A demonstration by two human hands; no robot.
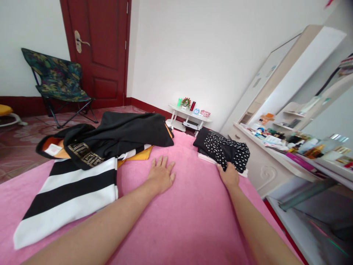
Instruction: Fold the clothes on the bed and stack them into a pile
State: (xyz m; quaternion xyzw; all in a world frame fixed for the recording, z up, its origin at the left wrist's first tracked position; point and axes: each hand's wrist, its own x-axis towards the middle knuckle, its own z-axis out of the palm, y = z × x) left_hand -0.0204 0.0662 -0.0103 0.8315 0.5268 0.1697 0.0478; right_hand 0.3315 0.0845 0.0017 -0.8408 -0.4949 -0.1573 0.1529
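My left hand (161, 176) lies flat on the pink bedspread (179, 221), fingers spread, holding nothing. On the right, my right hand (229, 176) is at the near edge of a folded black garment with white dots (217, 145); its fingers are closed on the cloth and partly hidden by it. Below that garment, a pale pink folded cloth (206, 158) shows at the edge. Left of my left hand lies a black garment with a gold-patterned cuff and orange lining (132, 129). It rests over a black-and-white striped garment (79, 187) and a yellow-orange cloth (138, 155).
Along the right side stands a dressing table (275, 152) crowded with bottles and small items. Beyond the bed is a low white table (190, 115) with a potted plant (185, 102). A folding chair (59, 79) stands by the red door (102, 48).
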